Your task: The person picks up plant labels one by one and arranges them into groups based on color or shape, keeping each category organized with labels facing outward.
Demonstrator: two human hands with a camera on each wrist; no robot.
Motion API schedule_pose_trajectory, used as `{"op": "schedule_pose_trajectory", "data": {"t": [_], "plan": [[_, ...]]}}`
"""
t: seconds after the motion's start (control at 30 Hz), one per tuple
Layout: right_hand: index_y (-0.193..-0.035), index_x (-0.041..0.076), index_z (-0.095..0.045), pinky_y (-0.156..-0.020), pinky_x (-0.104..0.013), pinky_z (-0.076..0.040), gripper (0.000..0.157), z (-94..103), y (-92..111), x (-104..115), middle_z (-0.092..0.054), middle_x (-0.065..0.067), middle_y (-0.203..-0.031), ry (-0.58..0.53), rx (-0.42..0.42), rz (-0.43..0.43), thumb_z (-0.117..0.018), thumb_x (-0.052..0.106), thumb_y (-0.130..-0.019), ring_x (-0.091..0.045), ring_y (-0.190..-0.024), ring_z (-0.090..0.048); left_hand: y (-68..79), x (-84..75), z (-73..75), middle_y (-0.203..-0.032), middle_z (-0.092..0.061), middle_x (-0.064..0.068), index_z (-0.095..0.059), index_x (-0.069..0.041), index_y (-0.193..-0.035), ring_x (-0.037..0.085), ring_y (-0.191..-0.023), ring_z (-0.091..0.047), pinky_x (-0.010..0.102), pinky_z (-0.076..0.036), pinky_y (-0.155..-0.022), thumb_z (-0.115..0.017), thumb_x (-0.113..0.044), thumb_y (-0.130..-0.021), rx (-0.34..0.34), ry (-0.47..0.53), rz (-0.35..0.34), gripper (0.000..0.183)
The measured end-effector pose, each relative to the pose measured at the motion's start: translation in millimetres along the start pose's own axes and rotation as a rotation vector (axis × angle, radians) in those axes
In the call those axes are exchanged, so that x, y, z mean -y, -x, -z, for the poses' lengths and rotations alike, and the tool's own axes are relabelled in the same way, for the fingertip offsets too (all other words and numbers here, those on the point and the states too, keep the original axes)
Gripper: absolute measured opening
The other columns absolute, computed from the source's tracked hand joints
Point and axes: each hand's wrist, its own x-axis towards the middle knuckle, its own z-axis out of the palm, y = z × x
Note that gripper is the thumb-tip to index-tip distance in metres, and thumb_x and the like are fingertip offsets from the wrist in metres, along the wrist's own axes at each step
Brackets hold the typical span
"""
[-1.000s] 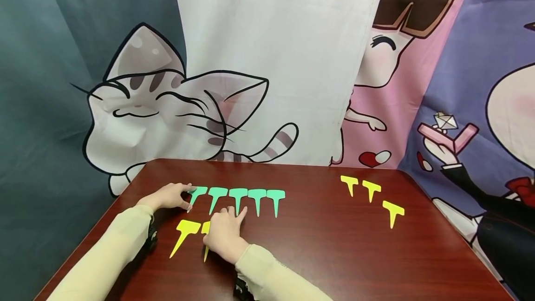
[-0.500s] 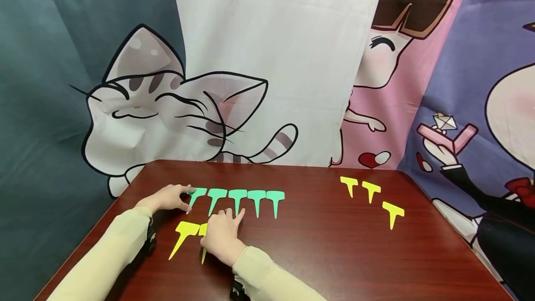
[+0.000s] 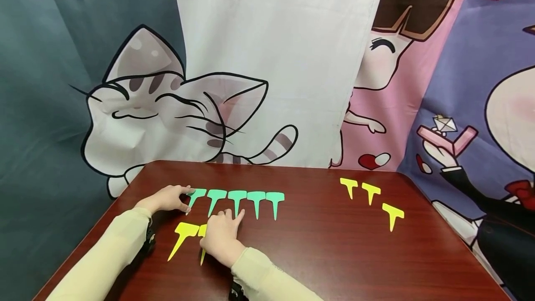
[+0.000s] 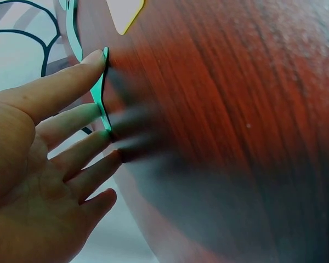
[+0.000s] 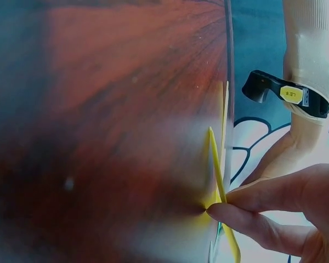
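Observation:
Several T-shaped green plant labels [image 3: 237, 195] lie in a row on the table. At the row's left end, my left hand [image 3: 167, 198] touches the leftmost green label [image 4: 100, 104] with thumb and fingertips, its fingers nearly straight. Nearer to me, my right hand [image 3: 222, 237] pinches a yellow plant label [image 5: 216, 164] between thumb and forefinger, hiding much of it in the head view. Just left of it lies another yellow label [image 3: 185, 231], its stem pointing toward the lower left; their heads nearly meet.
Three more yellow labels [image 3: 370, 193] lie apart at the right rear of the dark red wooden table [image 3: 326, 254]. Behind the table hangs a printed curtain [image 3: 280, 50] with cartoon figures. A black wrist camera [image 5: 285, 92] is strapped on the left wrist.
The right hand has shifted slightly left with the yellow label, bringing its head closer to the yellow label beside it. The left hand stays at the leftmost green label.

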Motion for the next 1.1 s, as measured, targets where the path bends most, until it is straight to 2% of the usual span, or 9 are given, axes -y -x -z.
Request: {"op": "schedule_pose_trajectory", "data": {"t": [0.73,0.87,0.97,1.1], "plan": [[-0.065,0.022,-0.063,-0.103,-0.064,-0.027,0.024,-3.5,-0.8,-6.5,-0.061,0.002,-0.086,0.005,-0.021,0.015,-0.075,0.041,-0.072,-0.020,-0.109,-0.052,1.2,-2.3,0.6,-0.147,-0.036,0.025,-0.052,-0.006,-0.137,0.050,-0.132,-0.032,0.060,-0.037,-0.099,-0.077,-0.030,-0.078,0.005,-0.006,-0.006,0.069],[-0.058,0.021,-0.060,-0.101,-0.066,-0.028,0.029,-4.3,0.3,-14.3,-0.061,0.000,-0.088,-0.036,-0.054,0.047,-0.073,0.040,-0.076,-0.023,-0.110,-0.052,2.1,-2.9,0.9,-0.146,-0.037,0.026,-0.052,-0.006,-0.137,0.051,-0.132,-0.032,0.060,-0.038,-0.098,-0.078,-0.031,-0.078,0.002,-0.008,-0.011,0.069],[-0.051,0.022,-0.058,-0.099,-0.068,-0.028,0.033,-3.8,1.0,-21.2,-0.062,-0.001,-0.090,-0.097,-0.096,0.088,-0.071,0.033,-0.079,-0.025,-0.110,-0.053,2.2,-1.7,1.5,-0.147,-0.037,0.025,-0.052,-0.006,-0.137,0.051,-0.132,-0.032,0.060,-0.038,-0.098,-0.078,-0.032,-0.077,-0.001,-0.012,-0.007,0.070],[-0.057,0.023,-0.064,-0.098,-0.069,-0.030,0.023,-2.9,1.3,-31.0,-0.063,-0.001,-0.093,-0.153,-0.119,0.123,-0.068,0.026,-0.080,-0.026,-0.107,-0.055,2.4,-1.3,2.1,-0.147,-0.036,0.026,-0.052,-0.006,-0.137,0.051,-0.132,-0.032,0.061,-0.038,-0.098,-0.078,-0.032,-0.077,-0.001,-0.006,-0.010,0.070]]}}
